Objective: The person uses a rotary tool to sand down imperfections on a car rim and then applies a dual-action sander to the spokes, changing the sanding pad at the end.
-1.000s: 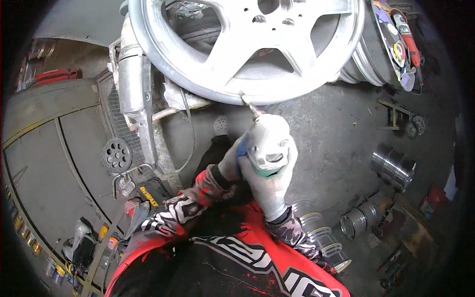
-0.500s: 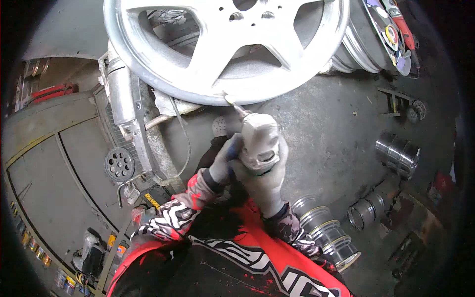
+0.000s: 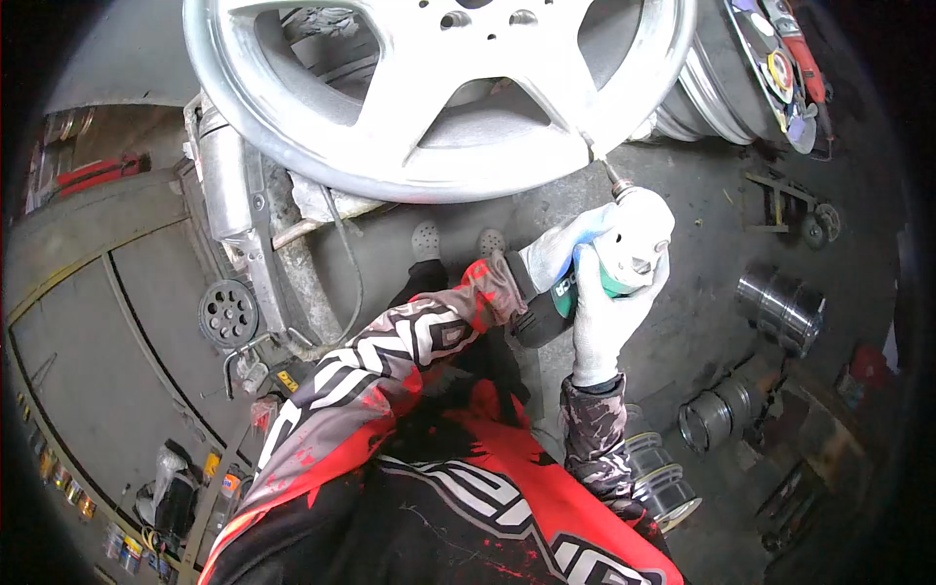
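A large pale, dusty five-spoke alloy wheel (image 3: 478, 168) fills the top of the view. Both my hands, in whitish gloves, grip a cordless die grinder (image 3: 641, 226) with a white-dusted head, green collar and black body. My left hand (image 3: 564, 244) is closed around its left side. From below and the right, my right hand (image 3: 612, 322) wraps it, thumb up along the body. The thin bit points up and left at the wheel's lower right rim; its tip is at or very near the edge, and I cannot tell whether it touches.
Below the wheel's left side stands a metal frame (image 3: 263, 210) with a silver cylinder (image 3: 224, 166) and a hanging cable. More rims (image 3: 717, 97) are at upper right, beside a red power tool (image 3: 795, 44). Loose metal barrels (image 3: 780, 307) lie on the floor at right.
Both hands and the die grinder have moved right and slightly up, from the wheel's bottom middle to its lower right edge. My left forearm now reaches further across my body.
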Demonstrator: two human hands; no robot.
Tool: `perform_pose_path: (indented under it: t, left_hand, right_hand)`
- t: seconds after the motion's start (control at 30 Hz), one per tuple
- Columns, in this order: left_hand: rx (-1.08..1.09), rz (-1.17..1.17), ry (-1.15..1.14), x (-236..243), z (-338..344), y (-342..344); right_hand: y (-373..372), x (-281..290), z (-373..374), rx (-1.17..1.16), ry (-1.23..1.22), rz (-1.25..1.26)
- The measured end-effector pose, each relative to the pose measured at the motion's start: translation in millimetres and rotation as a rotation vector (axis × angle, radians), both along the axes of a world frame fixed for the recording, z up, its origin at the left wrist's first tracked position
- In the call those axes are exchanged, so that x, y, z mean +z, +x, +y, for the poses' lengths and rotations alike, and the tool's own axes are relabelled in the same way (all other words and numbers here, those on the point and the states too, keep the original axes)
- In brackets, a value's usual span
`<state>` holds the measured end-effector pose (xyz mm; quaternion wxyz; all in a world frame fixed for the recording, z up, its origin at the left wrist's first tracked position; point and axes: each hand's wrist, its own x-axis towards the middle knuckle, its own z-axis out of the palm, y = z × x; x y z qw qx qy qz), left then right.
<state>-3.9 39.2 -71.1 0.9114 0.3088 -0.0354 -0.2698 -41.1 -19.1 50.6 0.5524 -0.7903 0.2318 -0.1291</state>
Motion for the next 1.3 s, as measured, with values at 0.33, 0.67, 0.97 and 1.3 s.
perform_pose_path:
  t: [0.33, 0.67, 0.97, 1.3]
  left_hand:
    - [-0.065, 0.172, -0.13, 30, 72, -38]
    - [0.031, 0.4, 0.172, 75, 162, -79]
    - [-0.025, 0.261, 0.24, 76, 146, -64]
    - [-0.04, 0.471, -0.271, 86, 85, -45]
  right_hand:
    - [-39, -6, 44, 0.157, -0.02, -0.001]
    - [-61, 3, 92, 0.323, 0.412, 0.128]
    - [-60, -7, 67, 0.452, 0.429, 0.142]
    - [-61, 28, 20, 0.456, 0.108, 0.008]
